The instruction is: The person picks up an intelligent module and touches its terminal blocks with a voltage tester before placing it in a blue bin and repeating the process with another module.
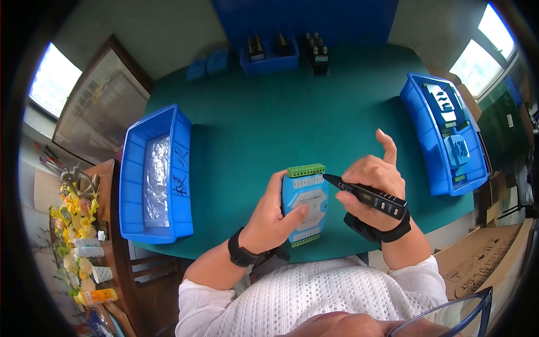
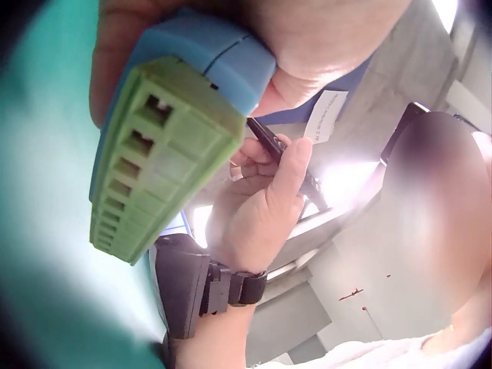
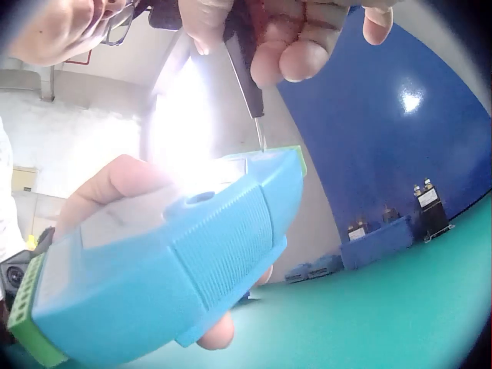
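In the head view my left hand (image 1: 272, 222) grips a blue module (image 1: 309, 194), its thumb lying on the pale printed label. Green terminal blocks (image 1: 306, 169) line the module's top and bottom ends; one block's row of square openings faces the left wrist view. My right hand (image 1: 373, 188) holds a black pen-shaped tester screwdriver (image 1: 368, 196) with small buttons, one finger raised away from it. Its thin metal tip (image 3: 260, 134) meets the module's label side beside the upper green block in the right wrist view.
A blue bin (image 1: 182, 208) with a clear plastic bag stands left on the green table (image 1: 247, 129). At right, another blue bin (image 1: 418, 121) holds blue and green parts. Behind are a small blue bin (image 1: 269, 67), black components (image 1: 318, 56) and blue pieces (image 1: 216, 63).
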Tool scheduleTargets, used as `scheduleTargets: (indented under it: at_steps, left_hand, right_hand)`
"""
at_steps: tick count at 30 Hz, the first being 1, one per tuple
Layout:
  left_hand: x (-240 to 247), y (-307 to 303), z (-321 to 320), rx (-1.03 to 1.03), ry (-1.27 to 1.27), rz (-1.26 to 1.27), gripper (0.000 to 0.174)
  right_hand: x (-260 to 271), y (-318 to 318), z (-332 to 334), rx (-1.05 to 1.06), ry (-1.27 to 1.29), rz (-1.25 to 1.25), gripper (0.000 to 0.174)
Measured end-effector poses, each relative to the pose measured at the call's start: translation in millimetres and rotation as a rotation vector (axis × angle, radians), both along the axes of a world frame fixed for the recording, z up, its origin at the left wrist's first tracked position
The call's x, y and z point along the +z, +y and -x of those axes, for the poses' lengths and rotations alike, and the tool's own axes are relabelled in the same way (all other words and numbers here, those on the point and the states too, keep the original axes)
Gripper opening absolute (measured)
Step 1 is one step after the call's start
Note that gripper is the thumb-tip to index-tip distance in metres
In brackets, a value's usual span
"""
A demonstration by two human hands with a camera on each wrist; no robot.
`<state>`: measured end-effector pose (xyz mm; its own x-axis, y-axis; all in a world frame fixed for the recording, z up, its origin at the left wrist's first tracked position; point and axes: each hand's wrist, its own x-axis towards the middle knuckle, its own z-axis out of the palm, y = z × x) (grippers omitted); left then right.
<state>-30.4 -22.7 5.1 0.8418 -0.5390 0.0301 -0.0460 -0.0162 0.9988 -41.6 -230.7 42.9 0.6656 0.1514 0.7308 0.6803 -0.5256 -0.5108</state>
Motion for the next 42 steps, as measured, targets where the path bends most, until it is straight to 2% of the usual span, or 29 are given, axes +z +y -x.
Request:
scheduleTargets:
  at_steps: [10, 19, 42]
  left_hand:
    - [-2.3, -0.5, -0.5, -0.006, 0.031, 0.025, 0.055]
    - [1.2, 0.0, -0.4, -0.032, 0.101, 0.075, 0.055]
    - [10.3, 1.7, -6.2, -0.120, 0.106, 0.002, 0.052]
  right_hand:
    - [1.5, 1.3, 2.9, -0.007, -0.004, 0.032, 0.020]
    - [-2.9, 0.8, 2.3, 0.036, -0.033, -0.085, 0.020]
    - [12.3, -2.3, 8.1, 0.000, 0.125, 0.174, 0.019]
